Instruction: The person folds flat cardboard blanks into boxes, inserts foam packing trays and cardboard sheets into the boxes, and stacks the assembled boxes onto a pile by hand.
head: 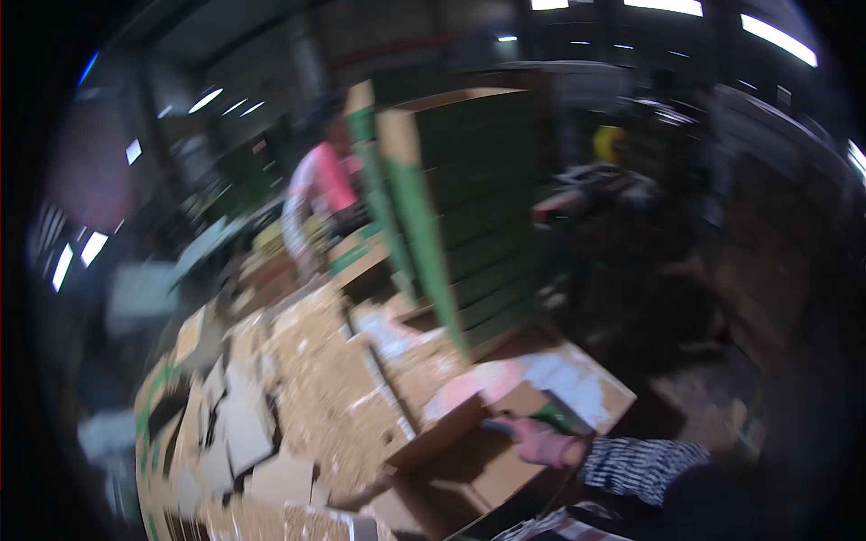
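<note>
An open cardboard box (467, 466) lies before me, its hollow inside facing up and part of its outer wall dark green. My right hand (544, 441), in a pink glove with bluish fingertips, is at the box's far right side, fingers pointing left across the opening. Blur hides whether those fingers grip the wall. A black-and-white checked sleeve (639, 466) covers the forearm. My left hand is out of view. Just beyond the box lies a brown board with pink and pale blue patches (561, 379).
A tall stack of green cardboard boxes (487, 223) rises beyond the work surface (318, 385), which is brown and worn. Torn cardboard pieces (243, 419) lie at left. Behind the stack, a person in a pink and white top (325, 179) leans over boxes.
</note>
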`<action>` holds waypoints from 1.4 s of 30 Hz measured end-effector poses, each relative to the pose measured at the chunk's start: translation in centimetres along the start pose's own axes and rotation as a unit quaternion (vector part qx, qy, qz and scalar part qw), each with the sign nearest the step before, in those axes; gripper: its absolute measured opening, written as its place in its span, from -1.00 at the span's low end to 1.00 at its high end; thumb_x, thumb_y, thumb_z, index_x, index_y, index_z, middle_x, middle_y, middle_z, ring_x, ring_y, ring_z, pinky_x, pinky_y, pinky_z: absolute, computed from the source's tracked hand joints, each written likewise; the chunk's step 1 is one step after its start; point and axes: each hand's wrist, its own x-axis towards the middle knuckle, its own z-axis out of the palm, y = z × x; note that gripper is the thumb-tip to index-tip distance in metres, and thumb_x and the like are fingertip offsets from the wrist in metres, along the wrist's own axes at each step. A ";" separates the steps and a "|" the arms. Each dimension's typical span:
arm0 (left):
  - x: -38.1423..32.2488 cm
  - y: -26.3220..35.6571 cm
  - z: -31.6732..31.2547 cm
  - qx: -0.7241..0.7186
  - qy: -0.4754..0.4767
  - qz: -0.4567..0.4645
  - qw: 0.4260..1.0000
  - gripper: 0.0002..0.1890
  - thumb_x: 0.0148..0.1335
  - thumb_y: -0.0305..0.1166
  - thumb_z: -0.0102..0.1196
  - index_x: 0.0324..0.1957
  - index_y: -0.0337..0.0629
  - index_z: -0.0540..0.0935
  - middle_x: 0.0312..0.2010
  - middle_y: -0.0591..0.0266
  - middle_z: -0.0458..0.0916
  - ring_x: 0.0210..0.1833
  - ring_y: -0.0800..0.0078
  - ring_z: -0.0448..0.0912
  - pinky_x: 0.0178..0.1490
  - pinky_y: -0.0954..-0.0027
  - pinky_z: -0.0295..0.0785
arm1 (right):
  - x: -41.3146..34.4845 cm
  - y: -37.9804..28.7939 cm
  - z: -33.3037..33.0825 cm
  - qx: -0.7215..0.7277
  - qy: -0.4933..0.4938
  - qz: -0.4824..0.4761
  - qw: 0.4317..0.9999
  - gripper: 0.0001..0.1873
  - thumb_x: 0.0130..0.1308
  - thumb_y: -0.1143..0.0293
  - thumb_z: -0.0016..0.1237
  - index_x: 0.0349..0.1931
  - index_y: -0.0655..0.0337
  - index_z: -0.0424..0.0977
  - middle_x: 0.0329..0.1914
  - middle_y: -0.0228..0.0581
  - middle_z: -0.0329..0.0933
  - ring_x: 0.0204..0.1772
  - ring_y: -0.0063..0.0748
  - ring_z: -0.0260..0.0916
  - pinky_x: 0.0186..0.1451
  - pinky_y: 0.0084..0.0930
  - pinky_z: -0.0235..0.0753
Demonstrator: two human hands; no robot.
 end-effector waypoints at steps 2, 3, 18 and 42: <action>-1.7 2.4 0.5 0.019 -0.031 -0.001 0.999 -0.35 0.18 -0.46 0.17 0.33 -0.07 0.30 0.29 -0.01 0.35 0.32 0.11 0.36 0.35 0.09 0.32 | 2.2 1.0 2.7 -0.047 -0.020 -0.016 0.999 -0.20 0.05 0.55 -0.12 0.42 -0.10 0.17 0.13 0.22 0.39 0.06 0.13 0.47 0.14 -0.13 0.47; -1.7 2.9 0.9 0.031 -0.055 0.005 0.998 -0.36 0.17 -0.48 0.17 0.32 -0.06 0.32 0.28 -0.01 0.36 0.32 0.11 0.36 0.36 0.09 0.31 | 2.2 -0.5 2.1 -0.051 -0.031 -0.016 0.998 -0.15 0.03 0.59 -0.11 0.43 -0.11 0.13 0.21 0.23 0.32 0.12 0.16 0.44 0.18 -0.12 0.43; 10.8 -0.6 8.2 0.338 -0.431 0.365 0.753 -0.26 -0.05 -0.63 0.25 0.28 -0.33 0.35 0.21 -0.02 0.43 0.34 0.12 0.33 0.40 0.14 0.26 | -0.4 0.6 -0.9 0.010 -0.093 -0.008 0.996 0.12 -0.02 0.58 0.04 0.51 0.22 -0.38 0.47 0.26 0.01 0.38 0.16 0.22 0.39 -0.24 0.27; 36.1 -6.0 -3.6 0.724 0.010 0.214 0.656 0.11 -0.11 0.31 0.27 0.43 -0.09 0.21 0.35 -0.29 0.18 0.33 -0.24 0.22 0.40 -0.05 0.08 | 2.7 -3.2 2.9 -0.292 -0.016 0.070 0.954 -0.48 0.01 0.36 0.19 0.09 0.08 0.53 0.08 -0.02 0.51 0.14 -0.04 0.46 0.23 -0.27 0.44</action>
